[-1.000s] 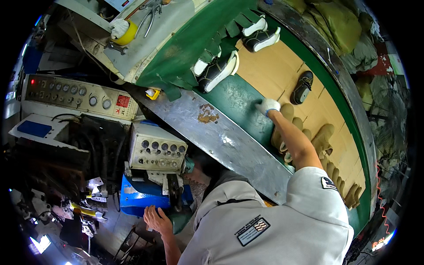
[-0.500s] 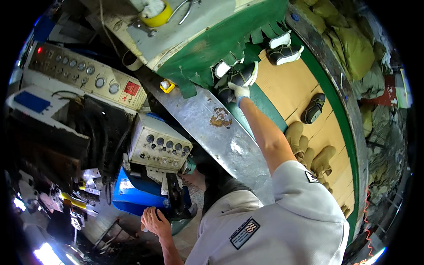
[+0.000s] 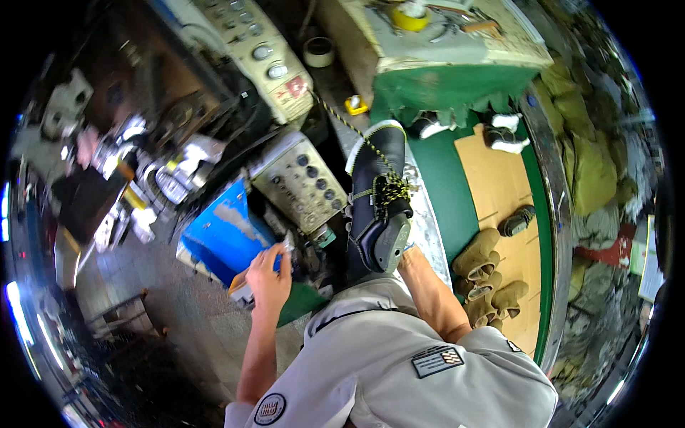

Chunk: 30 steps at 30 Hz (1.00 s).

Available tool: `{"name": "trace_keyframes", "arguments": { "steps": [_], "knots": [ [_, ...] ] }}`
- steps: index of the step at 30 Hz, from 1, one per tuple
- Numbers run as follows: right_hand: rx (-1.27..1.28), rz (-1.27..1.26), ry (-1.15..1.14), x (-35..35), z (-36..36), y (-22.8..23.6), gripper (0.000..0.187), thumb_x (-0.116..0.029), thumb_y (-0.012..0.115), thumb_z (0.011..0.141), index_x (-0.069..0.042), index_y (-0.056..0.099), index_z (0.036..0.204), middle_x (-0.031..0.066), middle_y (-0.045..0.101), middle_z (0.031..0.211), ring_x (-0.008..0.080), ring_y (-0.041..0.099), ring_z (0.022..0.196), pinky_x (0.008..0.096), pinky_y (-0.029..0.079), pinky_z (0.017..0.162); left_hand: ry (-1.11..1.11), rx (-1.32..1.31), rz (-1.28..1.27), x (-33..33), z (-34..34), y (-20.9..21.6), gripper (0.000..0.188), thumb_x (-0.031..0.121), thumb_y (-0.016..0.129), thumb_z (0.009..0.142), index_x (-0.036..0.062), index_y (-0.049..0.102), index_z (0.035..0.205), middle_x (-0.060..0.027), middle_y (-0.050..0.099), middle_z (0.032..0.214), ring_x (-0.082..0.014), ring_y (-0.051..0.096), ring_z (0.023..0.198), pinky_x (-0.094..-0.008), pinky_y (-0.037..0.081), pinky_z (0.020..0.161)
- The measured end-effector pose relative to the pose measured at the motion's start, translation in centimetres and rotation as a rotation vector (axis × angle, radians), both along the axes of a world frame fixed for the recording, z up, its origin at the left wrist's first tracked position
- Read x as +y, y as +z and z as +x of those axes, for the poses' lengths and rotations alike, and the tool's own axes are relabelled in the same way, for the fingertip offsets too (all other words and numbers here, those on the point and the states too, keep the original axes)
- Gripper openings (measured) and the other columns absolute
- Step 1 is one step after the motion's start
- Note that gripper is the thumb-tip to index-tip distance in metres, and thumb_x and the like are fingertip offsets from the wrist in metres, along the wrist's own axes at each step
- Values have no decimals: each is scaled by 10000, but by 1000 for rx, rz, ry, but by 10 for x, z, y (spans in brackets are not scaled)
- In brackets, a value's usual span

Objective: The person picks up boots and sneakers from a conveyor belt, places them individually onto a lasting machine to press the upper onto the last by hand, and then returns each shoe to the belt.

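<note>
A black shoe (image 3: 372,178) with a white sole and yellow-and-black laces is raised in front of me, toe pointing away. A grey-green last (image 3: 392,246) with small holes fills its opening. My right hand is hidden behind the shoe, holding it up; my right forearm (image 3: 432,289) reaches to its heel end. One loose lace (image 3: 342,118) stretches out toward the far left. My left hand (image 3: 268,277) is bare, its fingers curled beside a blue machine cover (image 3: 230,232) and an orange-and-white edge (image 3: 241,287). What those fingers grip, I cannot make out.
A control box with knobs (image 3: 303,182) stands left of the shoe. To the right, a green bench (image 3: 446,189) carries cardboard (image 3: 481,171), several brown lasts (image 3: 479,253) and more black shoes (image 3: 517,221). A cabinet with green flaps (image 3: 449,89) stands at the far side.
My right hand has taken a black shoe from under the green flaps and brought it back close to me. My view has turned left. The left hand stays by the blue cover.
</note>
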State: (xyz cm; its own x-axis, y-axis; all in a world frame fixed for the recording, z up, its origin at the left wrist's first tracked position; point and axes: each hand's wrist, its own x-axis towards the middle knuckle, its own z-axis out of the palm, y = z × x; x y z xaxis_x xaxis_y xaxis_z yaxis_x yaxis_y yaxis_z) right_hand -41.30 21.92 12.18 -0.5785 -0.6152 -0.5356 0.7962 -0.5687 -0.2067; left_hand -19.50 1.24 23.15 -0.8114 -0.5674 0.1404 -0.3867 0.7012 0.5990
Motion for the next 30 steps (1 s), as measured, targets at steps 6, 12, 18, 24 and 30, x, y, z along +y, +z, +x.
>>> {"name": "trace_keyframes", "arguments": {
  "steps": [6,12,18,24,30],
  "knots": [
    [165,-84,301,-22,14,7,527,-423,575,1011,5,596,1318,147,694,1207,266,689,1033,395,572,935,219,259,-8,-38,13,25,184,27,693,914,1,692,1096,-180,727,1012,-358,710,929,-418,555,820],
    [186,-91,408,-44,36,57,772,-596,578,972,32,518,1416,218,664,1281,359,676,1105,490,552,1001,614,348,110,-86,91,3,228,47,672,947,-35,695,1158,-172,754,1083,-276,737,990,-372,562,887],
    [269,212,448,35,-15,8,680,-554,594,986,-10,559,1393,196,710,1152,338,711,980,469,605,884,926,347,345,-109,173,-69,253,104,652,974,-45,697,1173,-152,755,1041,-234,730,980,-361,556,884],
    [572,1141,152,133,-43,-66,492,-430,700,971,29,736,1144,111,730,1007,195,674,809,344,565,799,999,-24,317,-86,222,-117,299,176,655,974,-15,703,1198,-165,761,1056,-280,732,984,-396,556,877],
    [733,2203,640,131,4,-120,813,-583,724,874,-1,519,1404,255,725,1169,424,708,1075,486,547,931,972,-276,314,-73,235,-172,325,222,630,939,46,712,1201,-181,758,1040,-373,720,969,-460,551,864]
  ]
}}
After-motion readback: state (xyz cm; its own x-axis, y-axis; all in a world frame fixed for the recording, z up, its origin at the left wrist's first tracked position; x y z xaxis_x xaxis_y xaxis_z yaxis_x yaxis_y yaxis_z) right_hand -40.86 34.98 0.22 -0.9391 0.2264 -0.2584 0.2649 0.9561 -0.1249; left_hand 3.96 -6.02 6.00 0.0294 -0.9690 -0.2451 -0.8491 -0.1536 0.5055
